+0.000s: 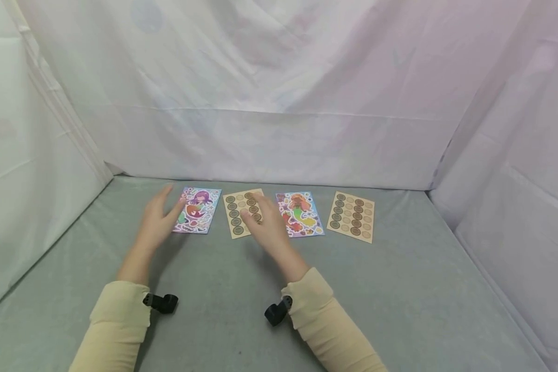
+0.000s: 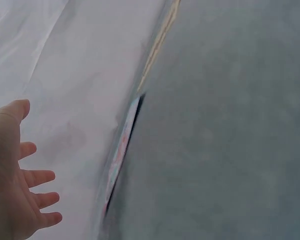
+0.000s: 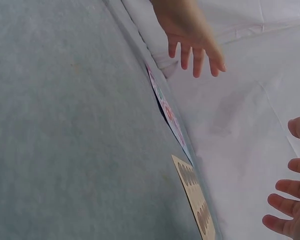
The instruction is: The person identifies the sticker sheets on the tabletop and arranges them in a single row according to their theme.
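My left hand (image 1: 154,223) hovers at the left edge of a colourful mermaid sticker sheet (image 1: 203,209), thumb and fingers spread and holding nothing. Over a tan sheet with rows of round brown stickers (image 1: 234,219) is my right hand (image 1: 272,230), also empty with its fingers apart; it hides part of that sheet. In the left wrist view the left hand (image 2: 12,175) is raised above the table, apart from the sheets. The right wrist view has both hands in the air, the right one (image 3: 296,200) at the edge and the left one (image 3: 190,37) on top.
A second mermaid sheet (image 1: 302,214) and a second tan sheet (image 1: 351,217) lie farther right in the same row. The grey table (image 1: 223,320) meets white cloth walls (image 1: 279,144) at the back and sides. Black wrist cameras (image 1: 163,303) sit on both sleeves.
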`<state>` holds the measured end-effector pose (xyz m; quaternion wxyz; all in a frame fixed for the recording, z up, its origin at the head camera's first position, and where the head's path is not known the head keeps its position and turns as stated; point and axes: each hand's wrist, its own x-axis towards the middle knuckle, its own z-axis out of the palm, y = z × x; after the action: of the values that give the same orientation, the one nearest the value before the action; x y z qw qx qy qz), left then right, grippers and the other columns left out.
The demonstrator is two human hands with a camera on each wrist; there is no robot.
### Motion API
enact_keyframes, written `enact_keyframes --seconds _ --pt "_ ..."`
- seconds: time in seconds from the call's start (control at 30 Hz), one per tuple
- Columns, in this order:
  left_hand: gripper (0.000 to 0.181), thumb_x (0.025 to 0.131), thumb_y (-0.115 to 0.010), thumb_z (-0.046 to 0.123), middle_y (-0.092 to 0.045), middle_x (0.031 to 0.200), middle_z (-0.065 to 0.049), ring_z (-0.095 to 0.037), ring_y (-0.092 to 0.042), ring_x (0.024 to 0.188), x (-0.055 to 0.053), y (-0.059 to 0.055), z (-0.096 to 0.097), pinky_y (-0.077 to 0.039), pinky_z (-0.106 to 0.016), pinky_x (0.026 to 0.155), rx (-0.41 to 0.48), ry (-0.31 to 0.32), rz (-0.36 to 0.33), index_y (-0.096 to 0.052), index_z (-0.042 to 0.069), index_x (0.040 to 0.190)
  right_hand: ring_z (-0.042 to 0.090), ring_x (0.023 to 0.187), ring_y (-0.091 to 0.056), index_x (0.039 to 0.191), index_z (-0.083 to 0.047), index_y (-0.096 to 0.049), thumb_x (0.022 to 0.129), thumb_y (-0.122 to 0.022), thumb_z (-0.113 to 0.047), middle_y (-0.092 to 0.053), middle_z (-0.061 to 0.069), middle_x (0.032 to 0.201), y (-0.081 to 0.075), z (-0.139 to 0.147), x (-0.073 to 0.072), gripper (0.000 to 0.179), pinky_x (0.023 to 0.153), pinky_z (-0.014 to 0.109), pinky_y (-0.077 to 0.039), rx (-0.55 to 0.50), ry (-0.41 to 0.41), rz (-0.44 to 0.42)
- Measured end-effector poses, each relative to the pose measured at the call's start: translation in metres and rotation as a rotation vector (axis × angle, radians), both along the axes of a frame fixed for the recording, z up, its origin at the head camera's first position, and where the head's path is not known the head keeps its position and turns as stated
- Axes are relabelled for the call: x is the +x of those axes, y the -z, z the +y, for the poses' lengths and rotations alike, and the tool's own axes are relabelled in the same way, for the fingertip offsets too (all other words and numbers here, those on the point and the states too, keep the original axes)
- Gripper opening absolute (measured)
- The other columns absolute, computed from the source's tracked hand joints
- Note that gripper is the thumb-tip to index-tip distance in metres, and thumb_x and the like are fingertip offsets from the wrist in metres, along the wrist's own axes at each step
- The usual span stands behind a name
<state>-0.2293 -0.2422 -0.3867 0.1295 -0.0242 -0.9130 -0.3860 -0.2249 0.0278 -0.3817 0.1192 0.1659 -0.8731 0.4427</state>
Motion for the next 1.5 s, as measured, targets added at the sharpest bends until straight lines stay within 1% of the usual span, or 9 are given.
enact_keyframes --seconds 0.17,0.37,0.6,0.7,0.8,0.93,1.17,1.37,1.5 --pt "0.066 0.101 -0.043 0.038 -0.024 0.15 -0.029 -0.047 -0.018 0.137 0.001 0.006 -0.002 -0.014 -0.061 0.108 0.049 -0.025 -0.002 -0.023 0.0 0.15 0.026 0.127 -0.045 0.138 -0.01 -0.05 0.092 -0.062 -0.028 -0.05 0.01 0.138 0.002 -0.006 0.0 0.05 0.103 0.041 -0.037 -0.049 -0.022 -0.009" --pt "0.065 0.101 -0.043 0.04 -0.025 0.15 -0.028 -0.046 -0.02 0.137 0.002 0.013 -0.008 -0.015 -0.06 0.109 0.126 -0.074 -0.011 -0.025 0.001 0.15 0.028 0.12 -0.051 0.138 -0.009 -0.05 0.092 -0.063 -0.027 -0.049 0.011 0.138 0.004 -0.018 0.004 0.05 0.093 0.042 -0.046 -0.108 -0.045 -0.083" --pt "0.068 0.1 -0.041 0.045 -0.026 0.151 -0.026 -0.045 -0.02 0.138 0.004 0.024 -0.014 -0.017 -0.06 0.109 0.204 -0.139 -0.103 -0.021 0.005 0.152 0.031 0.116 -0.053 0.136 -0.007 -0.051 0.093 -0.063 -0.026 -0.053 0.01 0.134 0.012 -0.032 0.009 0.049 0.087 0.035 -0.05 -0.144 -0.078 -0.107" --pt "0.069 0.1 -0.041 0.047 -0.027 0.151 -0.025 -0.044 -0.021 0.138 0.002 0.027 -0.016 -0.018 -0.058 0.109 0.238 -0.146 -0.117 -0.021 0.006 0.152 0.029 0.114 -0.055 0.136 -0.007 -0.052 0.093 -0.063 -0.026 -0.053 0.011 0.134 0.014 -0.039 0.011 0.049 0.087 0.033 -0.05 -0.16 -0.085 -0.125" --pt "0.068 0.1 -0.041 0.045 -0.03 0.149 -0.025 -0.042 -0.025 0.137 0.0 0.032 -0.018 -0.021 -0.056 0.109 0.296 -0.146 -0.108 -0.023 0.005 0.151 0.026 0.113 -0.056 0.136 -0.008 -0.052 0.093 -0.063 -0.026 -0.054 0.009 0.132 0.015 -0.044 0.013 0.048 0.087 0.03 -0.049 -0.174 -0.093 -0.155" --pt "0.063 0.101 -0.041 0.041 -0.034 0.148 -0.023 -0.038 -0.029 0.136 -0.001 0.036 -0.017 -0.024 -0.053 0.109 0.36 -0.176 -0.095 -0.027 0.005 0.15 0.021 0.111 -0.056 0.134 -0.006 -0.053 0.093 -0.063 -0.024 -0.056 0.008 0.13 0.019 -0.051 0.015 0.046 0.087 0.026 -0.049 -0.198 -0.112 -0.184" --pt "0.057 0.101 -0.045 0.035 -0.043 0.142 -0.023 -0.037 -0.037 0.132 -0.003 0.04 -0.012 -0.029 -0.05 0.108 0.342 -0.202 -0.055 -0.034 0.002 0.147 0.022 0.111 -0.057 0.133 -0.004 -0.054 0.093 -0.064 -0.024 -0.056 0.007 0.131 0.027 -0.06 0.019 0.045 0.087 0.026 -0.049 -0.24 -0.113 -0.248" --pt "0.055 0.101 -0.044 0.033 -0.046 0.139 -0.022 -0.035 -0.041 0.128 -0.004 0.043 -0.008 -0.033 -0.05 0.105 0.286 -0.221 -0.07 -0.036 0.001 0.146 0.022 0.113 -0.057 0.134 -0.006 -0.054 0.093 -0.063 -0.024 -0.056 0.005 0.132 0.033 -0.065 0.022 0.046 0.087 0.03 -0.05 -0.259 -0.13 -0.32" --pt "0.054 0.101 -0.045 0.031 -0.046 0.139 -0.022 -0.035 -0.041 0.128 -0.005 0.043 -0.007 -0.033 -0.05 0.105 0.282 -0.23 -0.084 -0.037 0.001 0.145 0.024 0.118 -0.054 0.136 -0.008 -0.052 0.093 -0.063 -0.027 -0.054 0.004 0.135 0.037 -0.065 0.021 0.048 0.091 0.035 -0.048 -0.304 -0.145 -0.374"
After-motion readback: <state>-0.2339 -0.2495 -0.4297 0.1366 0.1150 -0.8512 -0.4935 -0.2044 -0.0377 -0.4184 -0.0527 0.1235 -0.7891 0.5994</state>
